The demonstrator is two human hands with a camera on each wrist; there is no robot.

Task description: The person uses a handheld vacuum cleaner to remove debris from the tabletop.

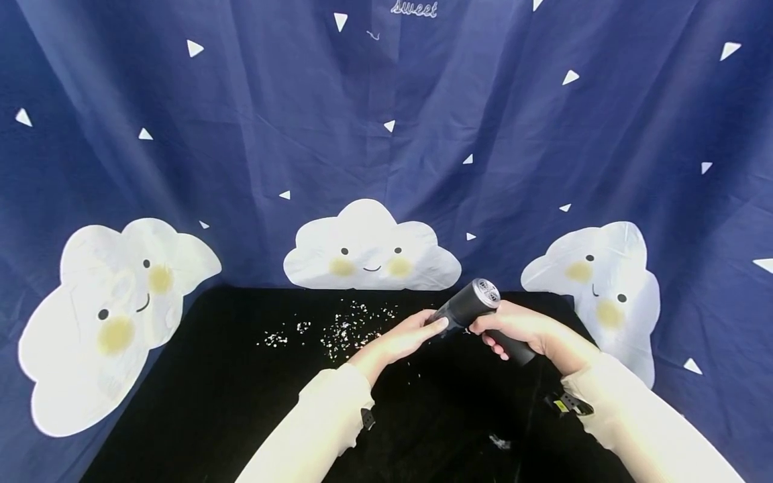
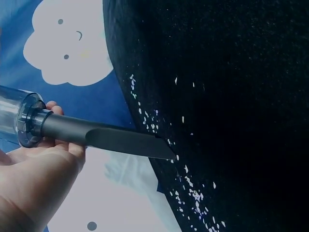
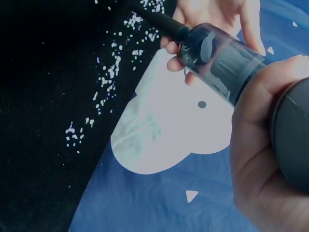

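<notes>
A black handheld vacuum cleaner point(image 1: 466, 307) is held between both hands over the black table, its vented silver end facing up and back. My right hand point(image 1: 524, 327) grips its handle point(image 1: 512, 347). My left hand point(image 1: 403, 337) holds the front part, with the thumb along its side. In the left wrist view, the fingers sit around the base of a flat black crevice nozzle point(image 2: 116, 137), whose slanted tip overlaps the scattered white bits point(image 2: 195, 195). A clear dust cup point(image 3: 222, 60) shows between the hands in the right wrist view.
Small white bits point(image 1: 345, 329) lie strewn across the back middle and left of the black tabletop point(image 1: 199, 396). A pale wisp point(image 1: 500, 441) lies near the front right. Behind the table hangs a blue curtain point(image 1: 338, 154) with white clouds.
</notes>
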